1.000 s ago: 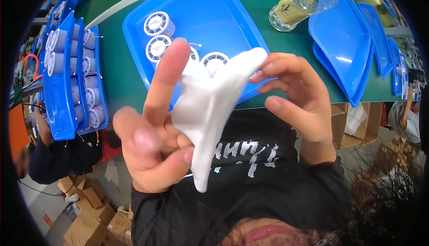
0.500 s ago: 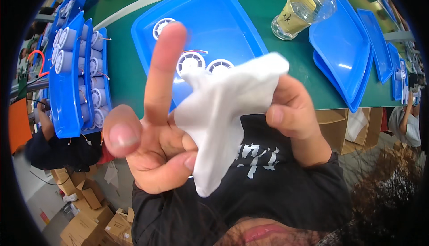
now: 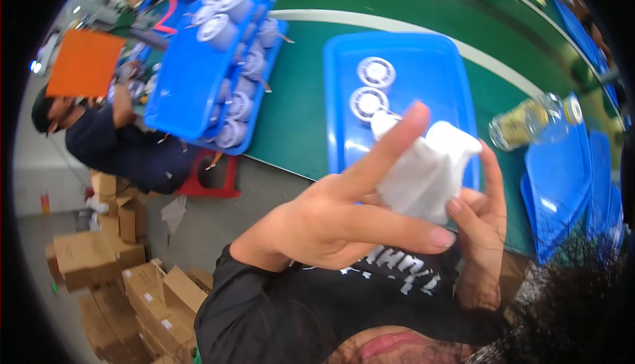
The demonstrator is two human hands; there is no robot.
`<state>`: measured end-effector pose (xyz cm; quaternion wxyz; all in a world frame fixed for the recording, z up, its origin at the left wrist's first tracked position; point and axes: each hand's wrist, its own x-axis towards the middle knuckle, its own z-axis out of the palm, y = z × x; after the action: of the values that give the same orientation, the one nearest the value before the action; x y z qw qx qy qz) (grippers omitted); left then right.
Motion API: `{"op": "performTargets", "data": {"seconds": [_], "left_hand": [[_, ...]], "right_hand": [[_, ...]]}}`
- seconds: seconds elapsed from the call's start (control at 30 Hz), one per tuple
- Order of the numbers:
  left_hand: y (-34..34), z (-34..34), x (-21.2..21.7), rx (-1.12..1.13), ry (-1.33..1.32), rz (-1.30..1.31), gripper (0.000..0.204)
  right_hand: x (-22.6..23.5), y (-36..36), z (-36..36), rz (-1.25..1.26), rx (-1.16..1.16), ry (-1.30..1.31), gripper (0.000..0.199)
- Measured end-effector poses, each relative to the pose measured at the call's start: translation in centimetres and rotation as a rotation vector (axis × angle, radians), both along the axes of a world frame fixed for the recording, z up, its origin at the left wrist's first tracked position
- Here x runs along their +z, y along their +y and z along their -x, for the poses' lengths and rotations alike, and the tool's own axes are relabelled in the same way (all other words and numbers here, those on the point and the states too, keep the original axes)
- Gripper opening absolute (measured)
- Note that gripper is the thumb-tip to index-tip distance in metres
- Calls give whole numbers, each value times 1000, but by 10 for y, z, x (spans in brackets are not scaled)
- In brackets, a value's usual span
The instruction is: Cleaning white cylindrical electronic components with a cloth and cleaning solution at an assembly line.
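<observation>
Both of my hands hold a white cloth glove [image 3: 426, 165] close to the camera, above my lap. My left hand [image 3: 337, 215] has its index finger stretched up along the glove and its other fingers wrapped under it. My right hand [image 3: 479, 232] pinches the glove's right side from below. Behind the glove lies a blue tray [image 3: 423, 73] on the green table [image 3: 297, 113], with two round white parts [image 3: 370, 89] in it.
A stack of blue trays [image 3: 198, 80] full of white cylindrical parts sits at the table's left. A clear bottle [image 3: 529, 122] lies right of the tray, beside more blue trays [image 3: 562, 179]. Another person [image 3: 112, 139] sits at the left. Cardboard boxes [image 3: 112, 265] cover the floor.
My view has swung to the right and tilted. The glove has bunched up shorter between my hands, and my left index finger now leans right across it.
</observation>
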<state>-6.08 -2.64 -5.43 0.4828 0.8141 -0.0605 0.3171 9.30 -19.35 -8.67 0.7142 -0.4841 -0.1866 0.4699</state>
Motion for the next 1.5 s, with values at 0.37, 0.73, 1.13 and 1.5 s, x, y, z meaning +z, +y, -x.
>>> {"op": "performTargets", "data": {"seconds": [0.37,0.73,1.13,1.5], "left_hand": [[7,16,-3,-136,-13,241,55],[13,21,-11,-44,82,428,62],[-3,5,-16,146,63,719,58],[14,2,-28,151,46,741,45]], "right_hand": [[-33,-12,-14,-271,-26,-69,63],[-15,11,-12,-376,28,-329,31],[-6,-8,-13,-325,-137,-616,28],[2,-16,-21,-261,-201,-1071,31]]}}
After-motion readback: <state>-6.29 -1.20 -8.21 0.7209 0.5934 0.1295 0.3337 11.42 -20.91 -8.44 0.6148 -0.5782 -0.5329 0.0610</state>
